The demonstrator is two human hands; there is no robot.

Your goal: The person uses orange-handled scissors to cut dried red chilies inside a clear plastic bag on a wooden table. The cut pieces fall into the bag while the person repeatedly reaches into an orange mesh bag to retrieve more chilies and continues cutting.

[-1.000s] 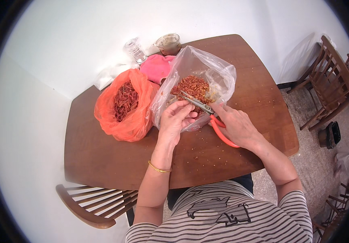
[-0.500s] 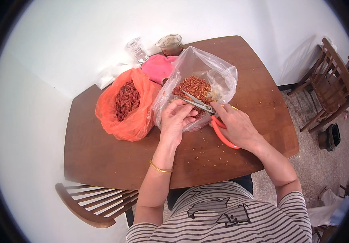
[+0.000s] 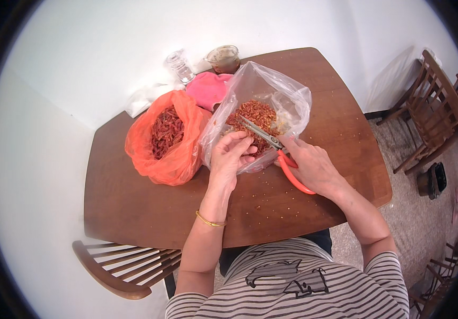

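My right hand (image 3: 314,166) grips scissors (image 3: 263,133) with orange-red handles, their metal blades together and pointing up and left. Below the blades, my left hand (image 3: 231,154) has its thumb and fingers pinched; whatever is between them is too small or hidden to make out. Both hands are over the near edge of a clear plastic bag (image 3: 290,98), spread open on the table. A heap of cut dried red chili pieces (image 3: 255,114) lies inside it. To the left, an orange-red plastic bag (image 3: 141,154) stands open, full of whole dried chilies (image 3: 167,130).
A pink cloth (image 3: 207,90), a clear glass (image 3: 180,66) and a glass bowl with a spout (image 3: 223,59) stand at the back of the brown wooden table (image 3: 154,212). Small seeds are scattered near its front. One wooden chair (image 3: 117,282) is at the near left, another (image 3: 433,106) at the far right.
The scissor blades have closed; half a second ago they were apart. My left hand has shifted only slightly, still pinched. The bags have stayed in place.
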